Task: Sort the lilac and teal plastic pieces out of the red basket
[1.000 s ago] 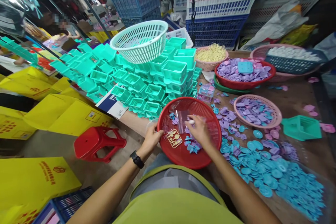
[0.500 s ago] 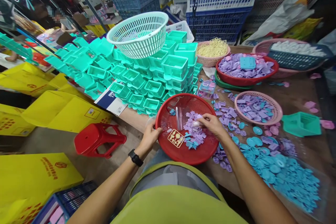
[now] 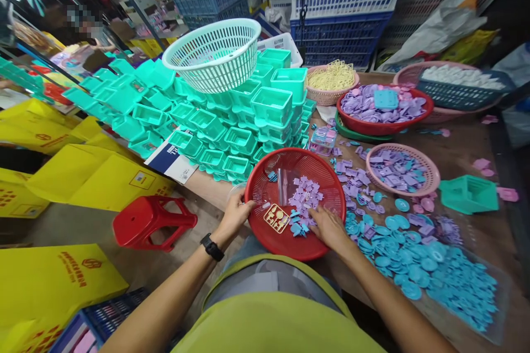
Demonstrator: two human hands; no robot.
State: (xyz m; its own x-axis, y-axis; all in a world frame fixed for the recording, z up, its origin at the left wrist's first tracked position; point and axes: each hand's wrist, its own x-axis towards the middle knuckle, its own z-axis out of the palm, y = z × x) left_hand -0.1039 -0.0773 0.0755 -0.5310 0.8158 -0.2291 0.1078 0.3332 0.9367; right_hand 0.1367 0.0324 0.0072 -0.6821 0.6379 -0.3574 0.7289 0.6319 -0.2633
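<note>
Far left: yellow boxes point(image 3: 99, 179), then a red stool point(image 3: 136, 220) on the floor. Green tubs point(image 3: 207, 121) stacked on the worktop point(image 3: 459, 157), a pale basket point(image 3: 213, 58) on top.

Left forearm slants up and inward from the lower left, black watch point(image 3: 212, 247) at the wrist. Left hand point(image 3: 236, 214) grips the left rim of the red basket point(image 3: 285, 245): thumb laid over the rim, the other fingers curled and partly hidden outside it. The basket sits before the person's waist, at the worktop's near edge.

Inside, left to right: cream frame point(image 3: 276, 219) lying flat; clear bag point(image 3: 282, 185) just behind it; blue pieces point(image 3: 298, 226) beside the frame; purple pieces point(image 3: 306, 194) heaped near the middle, next to the blue ones.

Right forearm comes in from the lower right. Right hand point(image 3: 330, 227) is low inside the right of the basket, back of the hand up, fingers bent and close together, tips at the near right edge of the purple heap. Cannot tell whether they pinch a piece.

Right of the basket: loose blue discs point(image 3: 414, 256), a pink basket point(image 3: 397, 192) of small parts, a single green tub point(image 3: 468, 196).
</note>
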